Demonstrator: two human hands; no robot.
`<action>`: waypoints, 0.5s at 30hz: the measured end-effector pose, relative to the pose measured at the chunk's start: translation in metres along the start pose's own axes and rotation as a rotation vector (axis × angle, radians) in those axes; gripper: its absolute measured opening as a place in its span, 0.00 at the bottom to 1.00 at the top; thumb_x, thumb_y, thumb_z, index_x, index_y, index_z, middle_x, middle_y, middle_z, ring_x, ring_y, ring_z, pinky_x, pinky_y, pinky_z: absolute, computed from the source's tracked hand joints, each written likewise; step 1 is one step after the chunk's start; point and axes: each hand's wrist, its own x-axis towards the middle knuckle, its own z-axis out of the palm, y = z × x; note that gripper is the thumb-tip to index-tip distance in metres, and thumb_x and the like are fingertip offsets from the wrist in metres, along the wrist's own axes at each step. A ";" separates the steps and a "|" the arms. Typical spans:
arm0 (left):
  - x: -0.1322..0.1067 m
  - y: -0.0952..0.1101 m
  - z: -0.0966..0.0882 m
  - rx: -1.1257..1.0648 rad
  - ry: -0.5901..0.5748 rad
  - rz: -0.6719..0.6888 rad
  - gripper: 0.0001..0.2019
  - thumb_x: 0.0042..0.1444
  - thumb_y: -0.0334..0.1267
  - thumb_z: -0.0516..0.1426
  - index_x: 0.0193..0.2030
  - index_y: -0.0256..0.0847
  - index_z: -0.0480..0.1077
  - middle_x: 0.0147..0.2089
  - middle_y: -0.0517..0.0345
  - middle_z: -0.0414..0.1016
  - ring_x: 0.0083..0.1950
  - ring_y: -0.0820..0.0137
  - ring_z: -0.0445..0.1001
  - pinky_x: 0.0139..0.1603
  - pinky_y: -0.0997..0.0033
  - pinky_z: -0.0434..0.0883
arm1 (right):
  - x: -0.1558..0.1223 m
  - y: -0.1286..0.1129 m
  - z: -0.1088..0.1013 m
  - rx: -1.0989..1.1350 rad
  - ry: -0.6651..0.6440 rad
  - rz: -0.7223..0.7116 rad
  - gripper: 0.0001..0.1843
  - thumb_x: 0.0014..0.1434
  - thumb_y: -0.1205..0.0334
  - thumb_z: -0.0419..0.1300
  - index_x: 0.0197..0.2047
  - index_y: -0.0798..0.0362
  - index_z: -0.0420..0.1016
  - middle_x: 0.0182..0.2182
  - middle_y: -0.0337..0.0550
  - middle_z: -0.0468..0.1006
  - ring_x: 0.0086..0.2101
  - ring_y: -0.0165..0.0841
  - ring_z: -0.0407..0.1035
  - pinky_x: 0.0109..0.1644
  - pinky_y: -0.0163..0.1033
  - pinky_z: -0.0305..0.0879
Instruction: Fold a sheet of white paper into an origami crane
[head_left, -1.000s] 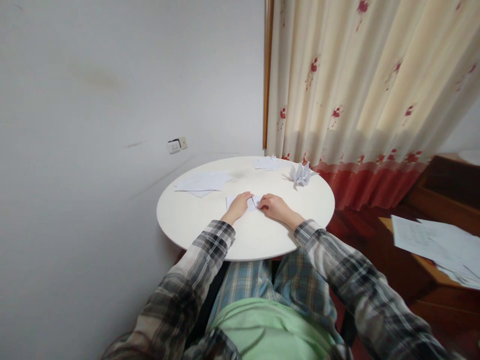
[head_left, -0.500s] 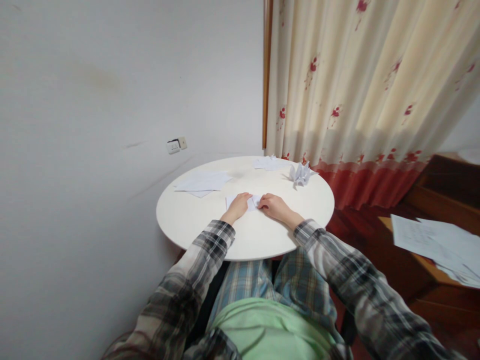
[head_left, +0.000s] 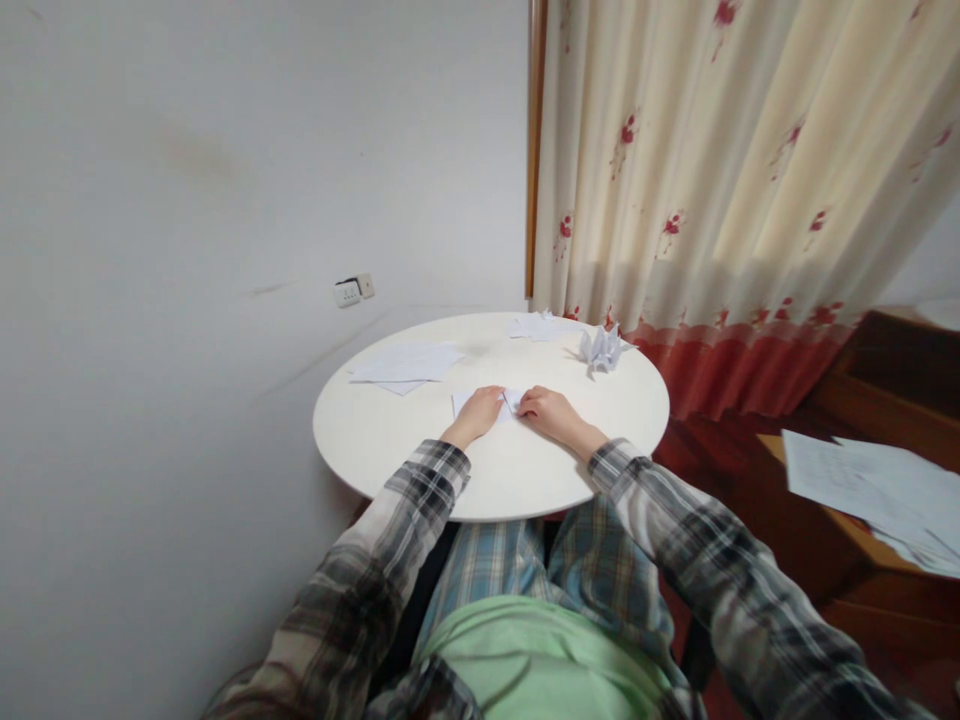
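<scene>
A small folded sheet of white paper (head_left: pixel 511 400) lies on the round white table (head_left: pixel 517 470) in front of me. My left hand (head_left: pixel 481 412) presses on its left part, fingers together and fingertips at the middle of the sheet. At the right end of the same paper, my right hand (head_left: pixel 551 411) has curled fingers pinching the edge. Both hands partly cover the sheet, so its full shape is hidden. A crease or folded edge shows between the fingertips.
Loose white sheets (head_left: pixel 409 364) lie at the table's left, with more papers (head_left: pixel 538 325) at the back. A paper origami shape with pointed ends (head_left: pixel 601 350) stands at the back right. Printed papers (head_left: pixel 877 485) rest on a wooden cabinet (head_left: pixel 817 530). Wall and curtain (head_left: pixel 675 150) lie beyond.
The left fingertips have shifted very slightly to the right over the folded paper. Everything else looks the same.
</scene>
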 end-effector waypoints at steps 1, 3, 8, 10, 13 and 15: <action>-0.001 0.001 0.000 0.010 -0.003 0.008 0.17 0.58 0.32 0.44 0.53 0.33 0.63 0.55 0.46 0.67 0.57 0.67 0.63 0.59 0.64 0.58 | 0.000 0.000 0.000 -0.001 0.000 -0.002 0.10 0.51 0.74 0.57 0.33 0.52 0.77 0.31 0.42 0.76 0.37 0.30 0.66 0.41 0.31 0.60; -0.002 0.002 0.000 0.023 -0.014 0.018 0.18 0.59 0.35 0.44 0.53 0.33 0.62 0.56 0.45 0.65 0.58 0.66 0.61 0.59 0.64 0.57 | 0.000 0.000 -0.001 -0.003 0.001 -0.005 0.10 0.52 0.74 0.57 0.33 0.52 0.77 0.31 0.43 0.76 0.36 0.30 0.66 0.41 0.31 0.60; -0.002 0.002 -0.001 0.032 -0.052 -0.006 0.19 0.59 0.36 0.44 0.56 0.34 0.59 0.58 0.44 0.63 0.59 0.64 0.59 0.59 0.64 0.57 | 0.000 0.001 0.000 -0.008 0.004 -0.005 0.10 0.52 0.73 0.57 0.33 0.53 0.77 0.32 0.43 0.76 0.37 0.30 0.65 0.41 0.32 0.60; -0.001 0.003 -0.001 0.040 -0.064 -0.011 0.19 0.59 0.36 0.44 0.57 0.34 0.58 0.58 0.45 0.62 0.59 0.64 0.59 0.59 0.63 0.56 | 0.000 0.001 0.001 -0.015 0.000 -0.002 0.10 0.52 0.73 0.57 0.33 0.53 0.77 0.32 0.43 0.76 0.37 0.30 0.65 0.40 0.32 0.60; -0.001 0.003 -0.001 0.050 -0.075 -0.017 0.20 0.59 0.36 0.44 0.58 0.34 0.57 0.58 0.45 0.61 0.60 0.63 0.58 0.59 0.63 0.56 | 0.000 0.001 0.002 -0.027 -0.009 0.001 0.10 0.53 0.73 0.56 0.33 0.53 0.77 0.32 0.44 0.76 0.37 0.30 0.65 0.40 0.32 0.60; -0.001 0.003 -0.002 0.053 -0.082 -0.023 0.20 0.59 0.36 0.44 0.58 0.34 0.57 0.59 0.45 0.61 0.60 0.63 0.58 0.58 0.63 0.57 | 0.000 0.001 0.002 -0.030 -0.009 -0.002 0.10 0.53 0.73 0.56 0.33 0.53 0.77 0.32 0.44 0.76 0.37 0.30 0.65 0.40 0.32 0.59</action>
